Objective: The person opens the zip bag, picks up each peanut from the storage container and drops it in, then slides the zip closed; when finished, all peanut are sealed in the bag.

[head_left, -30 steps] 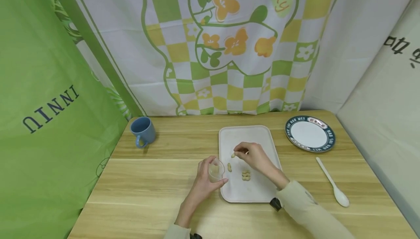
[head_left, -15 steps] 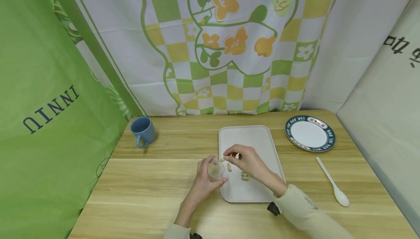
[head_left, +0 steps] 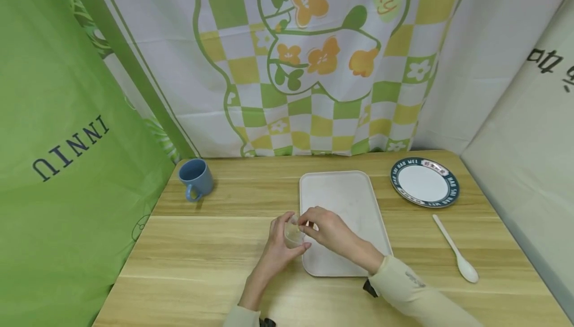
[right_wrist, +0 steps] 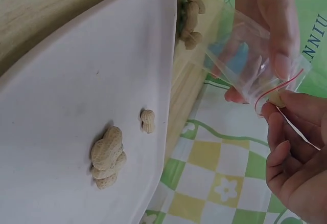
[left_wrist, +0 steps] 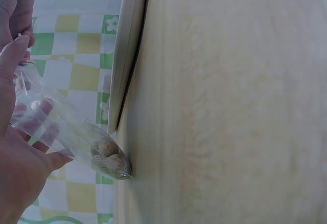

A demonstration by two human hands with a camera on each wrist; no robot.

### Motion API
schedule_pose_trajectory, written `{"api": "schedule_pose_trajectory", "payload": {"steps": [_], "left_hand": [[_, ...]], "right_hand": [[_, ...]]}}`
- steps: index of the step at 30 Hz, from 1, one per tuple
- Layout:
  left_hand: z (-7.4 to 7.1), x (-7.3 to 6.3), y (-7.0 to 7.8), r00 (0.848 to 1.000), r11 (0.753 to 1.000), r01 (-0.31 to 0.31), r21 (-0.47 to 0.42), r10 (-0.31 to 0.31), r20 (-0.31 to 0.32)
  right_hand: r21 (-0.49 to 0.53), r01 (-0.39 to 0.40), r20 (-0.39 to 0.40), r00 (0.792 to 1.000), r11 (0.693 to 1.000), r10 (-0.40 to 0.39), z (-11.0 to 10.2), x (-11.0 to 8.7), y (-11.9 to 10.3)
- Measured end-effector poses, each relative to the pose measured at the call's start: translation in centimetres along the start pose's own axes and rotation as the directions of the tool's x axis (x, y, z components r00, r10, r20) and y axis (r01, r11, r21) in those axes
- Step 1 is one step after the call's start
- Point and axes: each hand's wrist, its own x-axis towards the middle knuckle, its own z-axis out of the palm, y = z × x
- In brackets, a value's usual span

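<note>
Peanut (right_wrist: pixel 276 99) pinched between thumb and fingertips of the right hand (head_left: pixel 329 230), right at the mouth of a clear bag (left_wrist: pixel 76 132). Pinch closed down to the nut's width; remaining right fingers curled in below. How far the nut is past the rim: cannot tell, fingertips cover most of it.

Left hand (head_left: pixel 277 246) curled round the upper bag, thumb on one side, fingers on the other, spaced by the bag's width. A few peanuts (right_wrist: pixel 190 22) sit at the closed end, beyond the left fingers. Lone peanut (right_wrist: pixel 147 121) and a small pile (right_wrist: pixel 107 157) on the tray (right_wrist: pixel 66 81) under the right hand, the lone one nearer the left fingers.

Step in hand, as I judge it: passing one nut through the mouth. Best done with left thumb and fingers bowing the plastic so the rim stands round. Right fingertips should clear the red strip (right_wrist: pixel 282 84) before the pinch eases; let go at the rim and the nut may tumble onto the tray. Light pinch advised, since shell could crack. Withdraw fingertips straight back; thin plastic likely to cling and tug the rim sideways.
</note>
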Motion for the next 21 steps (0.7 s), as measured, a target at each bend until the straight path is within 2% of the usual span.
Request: {"api": "schedule_pose_trajectory", "payload": {"steps": [4,8,11,13,17,21], "left_hand": [[0.0,0.0,0.0,1.000,1.000,0.006,-0.006,-0.006,0.007],[0.0,0.0,0.1,1.000,1.000,0.010,-0.010,-0.010,0.011],[0.0,0.1,0.1,1.000,1.000,0.005,-0.007,-0.005,0.000],[0.0,0.1,0.1,1.000,1.000,-0.005,0.003,0.005,-0.009],[0.0,0.1,0.1,1.000,1.000,-0.010,-0.002,0.010,-0.014],[0.0,0.0,0.1,1.000,1.000,0.008,-0.024,-0.008,-0.005]], "right_hand": [[0.002,0.018,0.003,1.000,1.000,-0.018,0.2,-0.2,0.1],[-0.006,0.006,-0.084,0.996,1.000,-0.007,0.0,-0.2,0.5],[-0.065,-0.101,-0.166,0.982,0.993,0.089,-0.2,-0.1,1.0],[-0.112,-0.213,-0.174,0.966,0.971,0.192,-0.2,0.0,1.4],[-0.182,-0.383,-0.051,0.923,0.906,0.381,0.3,0.0,2.4],[-0.227,-0.479,0.062,0.862,0.848,0.503,1.1,0.0,3.1]]}}
